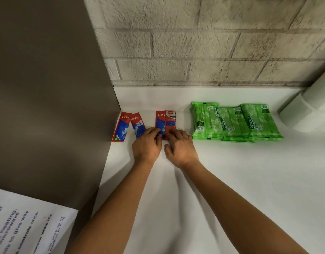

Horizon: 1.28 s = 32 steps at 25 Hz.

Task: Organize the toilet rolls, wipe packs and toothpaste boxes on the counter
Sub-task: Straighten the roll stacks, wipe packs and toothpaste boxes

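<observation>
Toothpaste boxes (165,121) under fingertips (159,133) (both hands)

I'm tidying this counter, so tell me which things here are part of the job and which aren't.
Part of the job:
toothpaste boxes
green wipe packs
toilet rolls

Not part of it:
printed notice
grey side panel
brick wall

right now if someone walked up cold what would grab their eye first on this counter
Probably the bright green wipe packs, overlapped in a row on the white counter right of centre. Next, the red and blue toothpaste boxes: a pair by the grey panel at the left, and another pair with the left hand and right hand resting on their near ends. White toilet rolls sit at the far right edge.
</observation>
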Tool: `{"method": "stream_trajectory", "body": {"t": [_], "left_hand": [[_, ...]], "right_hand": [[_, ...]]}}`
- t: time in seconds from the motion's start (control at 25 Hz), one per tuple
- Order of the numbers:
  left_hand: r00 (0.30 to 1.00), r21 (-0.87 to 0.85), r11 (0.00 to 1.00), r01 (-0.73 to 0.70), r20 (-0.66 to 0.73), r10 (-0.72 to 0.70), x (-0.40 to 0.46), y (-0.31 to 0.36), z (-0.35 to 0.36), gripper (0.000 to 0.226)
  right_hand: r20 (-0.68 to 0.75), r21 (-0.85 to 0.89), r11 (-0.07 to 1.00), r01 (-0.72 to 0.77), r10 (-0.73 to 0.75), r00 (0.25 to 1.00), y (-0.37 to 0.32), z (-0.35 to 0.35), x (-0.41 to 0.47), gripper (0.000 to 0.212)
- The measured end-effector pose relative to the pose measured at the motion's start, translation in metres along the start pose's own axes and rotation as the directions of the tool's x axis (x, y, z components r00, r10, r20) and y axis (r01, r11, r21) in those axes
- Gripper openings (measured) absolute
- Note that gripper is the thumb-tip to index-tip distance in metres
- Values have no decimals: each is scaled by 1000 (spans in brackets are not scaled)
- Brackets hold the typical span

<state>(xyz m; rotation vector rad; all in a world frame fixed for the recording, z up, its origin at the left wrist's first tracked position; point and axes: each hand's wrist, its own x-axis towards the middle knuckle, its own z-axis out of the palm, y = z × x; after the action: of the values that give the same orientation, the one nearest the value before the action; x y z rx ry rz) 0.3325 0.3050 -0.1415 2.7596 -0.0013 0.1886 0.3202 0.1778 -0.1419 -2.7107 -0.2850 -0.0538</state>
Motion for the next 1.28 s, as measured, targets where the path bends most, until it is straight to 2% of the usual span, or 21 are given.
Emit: {"method": "stream_trajectory", "body": {"t": [0.12,0.2,0.28,0.32,0.4,0.48,0.76,1.28], "left_hand": [[1000,-22,1000,-3,-2,3,-1,2,-3,38],[997,-88,996,29,-69,-36,-5,4,-4,35],[965,-135,976,170,-178,-193,-8,5,-8,34],[939,-128,954,270,-185,-290,-8,4,-9,36],[914,-38,920,390,-105,-392,-6,1,-9,43],[925,20,926,377,-48,-376,-4,0,-9,44],[978,-13,978,207,0,-207,0,-3,-9,43],[984,-39,983,179,8,-179,1,-2,-9,42]], "right_hand": [[5,0,1000,-7,7,1000,-1,0,0,55],[-12,15,999,-33,33,999,-2,0,-1,58],[-19,18,998,-53,53,998,-2,-1,-1,61],[-12,15,998,-54,54,998,-3,-1,-1,61],[-7,16,999,-48,48,999,-3,-2,-1,60],[-4,16,999,-41,41,999,-3,-3,-2,57],[12,22,999,-26,25,1000,-2,-4,-2,54],[19,42,999,-32,31,999,-3,-5,-3,52]]}}
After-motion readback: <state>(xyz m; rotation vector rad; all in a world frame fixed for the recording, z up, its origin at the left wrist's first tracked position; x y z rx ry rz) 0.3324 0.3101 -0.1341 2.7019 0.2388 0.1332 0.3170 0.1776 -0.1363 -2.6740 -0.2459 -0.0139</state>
